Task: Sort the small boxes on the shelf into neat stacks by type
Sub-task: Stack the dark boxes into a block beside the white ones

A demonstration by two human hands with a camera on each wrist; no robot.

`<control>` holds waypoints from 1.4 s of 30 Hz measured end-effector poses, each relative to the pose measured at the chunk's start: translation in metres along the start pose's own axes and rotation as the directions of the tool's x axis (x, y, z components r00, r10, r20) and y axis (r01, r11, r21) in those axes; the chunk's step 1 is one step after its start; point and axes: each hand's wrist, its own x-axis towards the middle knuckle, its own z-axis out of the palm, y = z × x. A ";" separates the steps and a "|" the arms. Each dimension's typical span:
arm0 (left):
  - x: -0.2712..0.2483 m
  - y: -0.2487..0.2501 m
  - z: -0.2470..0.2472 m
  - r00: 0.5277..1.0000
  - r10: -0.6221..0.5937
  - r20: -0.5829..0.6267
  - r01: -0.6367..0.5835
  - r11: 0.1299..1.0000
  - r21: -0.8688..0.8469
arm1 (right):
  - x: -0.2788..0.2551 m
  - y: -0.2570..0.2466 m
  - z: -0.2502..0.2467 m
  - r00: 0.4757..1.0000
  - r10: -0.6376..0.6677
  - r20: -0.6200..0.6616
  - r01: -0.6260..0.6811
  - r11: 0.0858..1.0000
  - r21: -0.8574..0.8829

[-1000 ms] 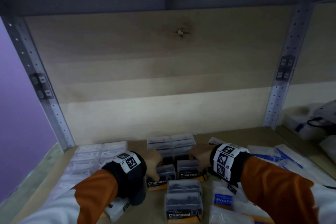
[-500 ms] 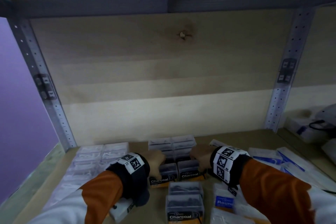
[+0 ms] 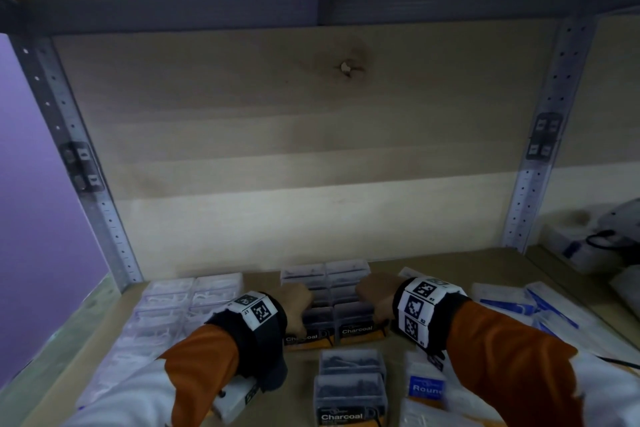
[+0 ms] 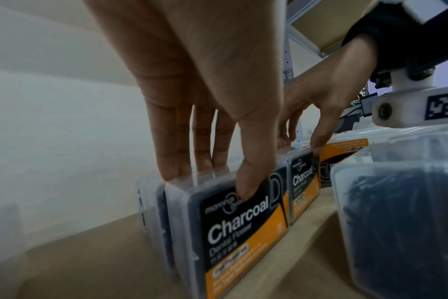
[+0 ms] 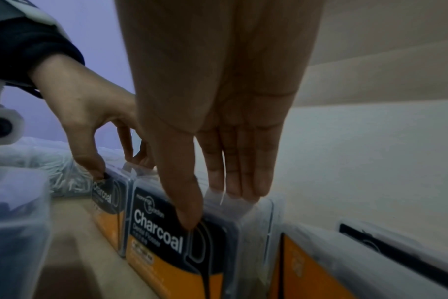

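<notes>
Two rows of clear Charcoal floss boxes (image 3: 325, 288) stand on edge at the middle of the shelf (image 3: 433, 260). My left hand (image 3: 298, 302) pinches the left row's front box (image 3: 304, 336); in the left wrist view the thumb (image 4: 248, 182) is on its label (image 4: 243, 222) and the fingers (image 4: 171, 168) are behind its top. My right hand (image 3: 374, 291) pinches the right row's front box (image 3: 358, 329) the same way, with thumb (image 5: 189, 218) on the label (image 5: 161, 232) and fingers (image 5: 238, 188) behind.
Clear boxes of white flossers (image 3: 173, 305) lie in rows at the left. Two loose Charcoal boxes (image 3: 349, 392) sit near the front edge. Blue-labelled packets (image 3: 426, 388) and flat blue-and-white packs (image 3: 540, 305) are spread at the right. A metal upright (image 3: 530, 184) bounds the bay.
Both hands stay on the front boxes. The left front box has slid slightly back, more in line with the right one.
</notes>
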 end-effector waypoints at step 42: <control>-0.005 -0.004 -0.007 1.000 0.025 -0.014 -0.026 0.999 -0.044 | 0.005 0.000 0.004 1.000 0.018 -0.013 -0.016 0.988 0.153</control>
